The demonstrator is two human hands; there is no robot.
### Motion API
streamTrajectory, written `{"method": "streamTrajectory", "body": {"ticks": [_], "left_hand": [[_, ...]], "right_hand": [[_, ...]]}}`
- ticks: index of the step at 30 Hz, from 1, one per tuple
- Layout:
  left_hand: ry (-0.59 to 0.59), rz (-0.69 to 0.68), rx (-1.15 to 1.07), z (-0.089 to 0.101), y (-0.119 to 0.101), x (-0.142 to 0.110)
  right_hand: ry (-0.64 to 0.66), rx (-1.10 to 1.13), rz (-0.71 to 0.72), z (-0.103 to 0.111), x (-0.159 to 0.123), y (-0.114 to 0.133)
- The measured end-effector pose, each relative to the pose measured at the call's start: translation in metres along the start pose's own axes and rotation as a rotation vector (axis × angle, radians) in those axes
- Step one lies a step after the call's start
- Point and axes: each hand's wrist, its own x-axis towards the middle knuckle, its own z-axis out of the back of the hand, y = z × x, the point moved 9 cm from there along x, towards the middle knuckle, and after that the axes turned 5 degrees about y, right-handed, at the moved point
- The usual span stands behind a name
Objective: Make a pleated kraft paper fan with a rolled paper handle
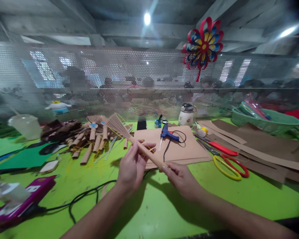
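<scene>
Both hands hold a long rolled brown paper stick [150, 155] whose upper left end spreads into a fan of thin strips, like a small broom. My left hand [133, 166] grips it near the middle, thumb on top and fingers partly curled beneath. The lower right end is pinched between the thumb and fingers of my right hand [180, 177]. Just beyond lies a blue glue gun [169, 134] on a stack of brown paper sheets [189, 151]. Left of the fringe, several similar short paper rolls [97, 142] with yellow strings lie heaped together.
Scissors with yellow and red handles [228, 167] and a red-handled cutter [223, 148] lie at right, beside long brown paper strips [261, 149]. A purple power strip [37, 191] with a black cable sits at left. Behind stand a white jug [186, 116], a green basket [281, 118] and a perforated screen [149, 66].
</scene>
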Motion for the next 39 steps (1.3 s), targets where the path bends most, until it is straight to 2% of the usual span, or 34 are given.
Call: {"method": "streamTrajectory", "body": {"ticks": [8, 13, 17, 19, 20, 21, 23, 24, 25, 28, 30, 32, 39], "left_hand": [[0.043, 0.183, 0.144, 0.004, 0.033, -0.003], [0.055, 0.234, 0.282, -0.002, 0.040, -0.019], [0.160, 0.395, 0.643, -0.006, 0.043, -0.057], [0.314, 0.434, 0.973, -0.011, 0.042, -0.079], [0.403, 0.369, 1.134, -0.017, 0.037, -0.086], [0.457, 0.244, 1.237, -0.024, 0.029, -0.088], [0.546, -0.065, 1.311, -0.043, 0.012, -0.088], [0.585, -0.169, 1.338, -0.049, 0.009, -0.084], [0.642, -0.249, 1.403, -0.053, 0.011, -0.080], [0.882, -0.383, 1.760, -0.054, 0.041, -0.067], [0.927, -0.374, 1.976, -0.042, 0.058, -0.058], [0.931, -0.332, 2.069, -0.032, 0.066, -0.055], [0.934, -0.205, 2.103, -0.030, 0.062, -0.071]], "right_hand": [[0.024, -0.215, 0.007, 0.060, -0.008, 0.004], [0.137, -0.295, -0.031, 0.083, -0.031, 0.007], [0.285, -0.329, -0.096, 0.094, -0.053, -0.003], [0.357, -0.301, -0.149, 0.095, -0.061, -0.014], [0.392, -0.289, -0.170, 0.094, -0.063, -0.020], [0.424, -0.279, -0.187, 0.093, -0.064, -0.025], [0.466, -0.262, -0.216, 0.092, -0.063, -0.034], [0.481, -0.249, -0.230, 0.092, -0.061, -0.037], [0.496, -0.234, -0.243, 0.093, -0.058, -0.041], [0.542, -0.189, -0.272, 0.095, -0.050, -0.050], [0.573, -0.166, -0.288, 0.095, -0.047, -0.056], [0.593, -0.147, -0.301, 0.094, -0.046, -0.061], [0.612, -0.121, -0.315, 0.089, -0.040, -0.064]]}}
